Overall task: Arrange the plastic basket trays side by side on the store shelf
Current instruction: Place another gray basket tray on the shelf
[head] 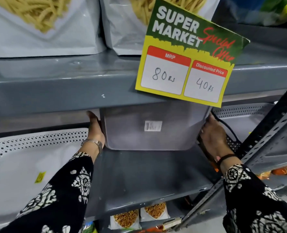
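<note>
You have a grey basket tray (153, 128) tipped up on edge at the back of the grey shelf (139, 179), its solid base facing you, so nothing of its inside shows. Your left hand (95, 130) lies flat against its left side and your right hand (213, 137) grips its right rim, so both hands are grasping this tray. Its top edge is hidden behind the front lip of the upper shelf (63, 88) and the hanging price card (188, 54).

A white basket tray (21, 158) with a perforated wall lies at the shelf's left end, empty apart from a small yellow sticker (40, 177) whose print is too small to read; your left sleeve (55, 199) covers its near right corner. Another perforated grey tray (243, 115) sits to the right, partly cut off by a slotted metal upright (263, 142).

The card reads "SUPER MARKET Special Offer", "MRP 80 Rs", "Discounted Price 40 Rs". A white barcode label (153, 126) on the held tray's base is illegible.
</note>
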Tool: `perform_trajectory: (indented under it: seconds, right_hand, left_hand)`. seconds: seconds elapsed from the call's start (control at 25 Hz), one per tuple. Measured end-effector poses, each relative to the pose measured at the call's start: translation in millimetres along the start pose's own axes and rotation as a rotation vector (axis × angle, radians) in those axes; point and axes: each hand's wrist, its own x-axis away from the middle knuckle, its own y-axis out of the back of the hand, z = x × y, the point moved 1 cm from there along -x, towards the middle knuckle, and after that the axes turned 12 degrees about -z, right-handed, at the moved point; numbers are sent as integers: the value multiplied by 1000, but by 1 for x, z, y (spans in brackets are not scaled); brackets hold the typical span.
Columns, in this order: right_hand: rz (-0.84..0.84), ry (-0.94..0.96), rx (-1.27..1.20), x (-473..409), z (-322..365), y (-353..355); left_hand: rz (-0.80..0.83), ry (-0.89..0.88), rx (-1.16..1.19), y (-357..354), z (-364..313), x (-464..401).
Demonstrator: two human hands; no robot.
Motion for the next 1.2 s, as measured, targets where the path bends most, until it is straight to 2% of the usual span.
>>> perform_trajectory:
  seconds: [0.04, 0.12, 0.16, 0.32, 0.52, 0.68, 0.8, 1.04, 1.2]
  right_hand:
    - [12, -61, -83, 2, 2, 1]
    - [59, -203, -231, 9, 1, 4]
    - [85, -237, -230, 10, -4, 8]
    - [151, -296, 59, 16, -24, 13]
    - [-38, -102, 432, 6, -38, 12]
    - [-48, -34, 540, -1, -43, 20]
    - [-53, -14, 552, -5, -46, 24]
    - [-45, -27, 586, -1, -44, 21]
    - [-86, 68, 789, 16, -25, 11]
  left_hand:
    - [59, 3, 32, 1, -4, 0]
    - [120, 0, -91, 12, -1, -4]
    - [117, 11, -162, 19, 1, -5]
    - [250, 104, -305, 31, 17, 1]
    - [191, 134, -397, 28, 18, 0]
    - [99, 188, -556, 27, 20, 4]
    - [56, 164, -638, 27, 21, 12]
    - [173, 102, -713, 31, 26, 28]
    - [233, -43, -970, 36, 17, 36]
